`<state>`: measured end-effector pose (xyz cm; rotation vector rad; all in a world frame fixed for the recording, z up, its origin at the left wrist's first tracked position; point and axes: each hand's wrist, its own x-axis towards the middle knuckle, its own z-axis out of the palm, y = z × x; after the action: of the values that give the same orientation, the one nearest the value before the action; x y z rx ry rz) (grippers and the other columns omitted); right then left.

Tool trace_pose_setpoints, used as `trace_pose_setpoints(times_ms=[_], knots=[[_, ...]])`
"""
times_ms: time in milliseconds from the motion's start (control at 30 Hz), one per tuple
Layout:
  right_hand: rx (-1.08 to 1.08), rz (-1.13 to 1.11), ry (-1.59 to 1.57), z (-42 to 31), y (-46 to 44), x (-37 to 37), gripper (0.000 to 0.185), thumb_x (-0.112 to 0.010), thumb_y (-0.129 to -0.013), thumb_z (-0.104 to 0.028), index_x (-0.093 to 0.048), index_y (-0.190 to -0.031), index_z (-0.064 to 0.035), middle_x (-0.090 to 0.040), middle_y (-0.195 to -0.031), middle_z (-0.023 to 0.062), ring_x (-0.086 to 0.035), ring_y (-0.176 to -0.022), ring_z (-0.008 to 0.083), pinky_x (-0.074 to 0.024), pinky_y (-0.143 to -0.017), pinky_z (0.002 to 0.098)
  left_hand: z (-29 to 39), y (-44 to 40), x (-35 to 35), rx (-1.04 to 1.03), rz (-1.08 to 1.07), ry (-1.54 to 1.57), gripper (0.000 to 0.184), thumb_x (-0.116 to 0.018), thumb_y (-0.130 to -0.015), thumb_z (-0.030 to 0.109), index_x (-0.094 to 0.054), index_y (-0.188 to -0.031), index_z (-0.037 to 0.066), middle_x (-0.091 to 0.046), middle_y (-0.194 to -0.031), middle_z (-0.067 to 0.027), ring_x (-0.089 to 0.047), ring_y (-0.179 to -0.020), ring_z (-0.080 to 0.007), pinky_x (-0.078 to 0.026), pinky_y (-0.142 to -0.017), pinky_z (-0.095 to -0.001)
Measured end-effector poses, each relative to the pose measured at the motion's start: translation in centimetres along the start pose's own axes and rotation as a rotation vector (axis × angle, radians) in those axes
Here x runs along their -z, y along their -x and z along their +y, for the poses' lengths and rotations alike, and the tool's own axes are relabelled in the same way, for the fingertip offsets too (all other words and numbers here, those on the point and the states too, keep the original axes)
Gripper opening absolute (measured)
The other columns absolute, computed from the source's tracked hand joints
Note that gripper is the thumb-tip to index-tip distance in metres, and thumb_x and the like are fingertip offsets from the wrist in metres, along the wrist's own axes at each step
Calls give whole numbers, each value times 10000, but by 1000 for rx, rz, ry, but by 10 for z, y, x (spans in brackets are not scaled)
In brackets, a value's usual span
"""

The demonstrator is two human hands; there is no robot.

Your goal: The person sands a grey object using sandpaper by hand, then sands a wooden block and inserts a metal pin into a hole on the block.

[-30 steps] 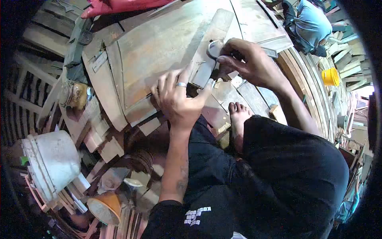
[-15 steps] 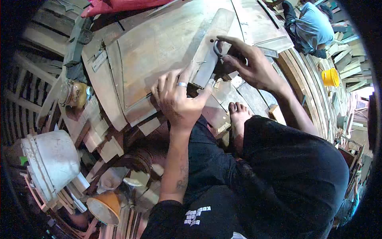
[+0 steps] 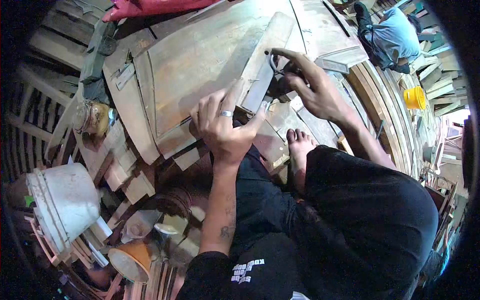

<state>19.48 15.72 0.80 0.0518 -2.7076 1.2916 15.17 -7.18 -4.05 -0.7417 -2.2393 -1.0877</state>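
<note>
A narrow wooden board (image 3: pixel 270 42) lies slanted on a wide wooden panel (image 3: pixel 195 75). My left hand (image 3: pixel 225 122), with a ring on one finger, grips the board's near end, index finger along its top and thumb at its right edge. By the board's right edge, my right hand (image 3: pixel 320 92) is closed around a curved grey metal piece (image 3: pixel 273 64), index finger over its top. Its lower part is dark and partly hidden by the fingers, so I cannot tell its kind. A small dark hole shows in the board near the index fingertip.
Wood offcuts (image 3: pixel 135 185) lie below the panel at left, near a white bucket (image 3: pixel 70 200), an orange container (image 3: pixel 132 260) and a jar (image 3: pixel 95 119). Long planks (image 3: pixel 372 95) run along the right. Another person (image 3: pixel 392 37) crouches at upper right near a yellow bucket (image 3: pixel 414 97).
My right hand and wrist have shifted slightly, its fingers turning a little with the curved metal piece. My left hand stays on the board's end with small finger movement.
</note>
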Motion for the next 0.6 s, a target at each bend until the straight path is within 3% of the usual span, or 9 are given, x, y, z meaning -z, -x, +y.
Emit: trace_pose_setpoints(times_ms=[67,133,200,333,600], knots=[[-201,-3,-421,-1,2,0,480,-510,-1046,-93,-561,-1523,-84,-650,-1040,93,-621,-964,180,-525,-892,328,0,1,1,1,22,16,597,-922,-678,265,-775,-1227,84,-731,-1097,-61,-667,-1007,-279,-468,-963,-443],[-218,86,-716,0,1,-3,500,-454,-1019,-94,-600,-1496,-53,-590,-922,17,-549,-867,117,-498,-794,271,0,1,1,6,41,32,598,-919,-681,253,-771,-1232,72,-741,-1116,-71,-674,-1010,-278,-469,-967,-438],[-274,22,-1114,10,1,1,614,-482,-975,-131,-482,-1569,24,-651,-1031,87,-628,-974,189,-516,-919,320,0,1,0,10,52,35,596,-915,-684,247,-770,-1235,73,-753,-1167,-74,-683,-1028,-273,-470,-972,-438],[-337,20,-1258,8,2,3,623,-493,-975,-161,-468,-1569,25,-662,-1021,92,-637,-975,209,-523,-912,338,2,0,2,26,19,33,584,-920,-691,252,-771,-1227,74,-759,-1191,-78,-689,-1043,-270,-471,-973,-439],[-416,85,-1191,9,3,-5,407,-508,-1031,-180,-541,-1391,9,-584,-948,56,-644,-994,213,-555,-907,337,0,1,0,8,42,36,549,-924,-710,260,-770,-1206,82,-760,-1192,-75,-694,-1058,-270,-469,-981,-437]])
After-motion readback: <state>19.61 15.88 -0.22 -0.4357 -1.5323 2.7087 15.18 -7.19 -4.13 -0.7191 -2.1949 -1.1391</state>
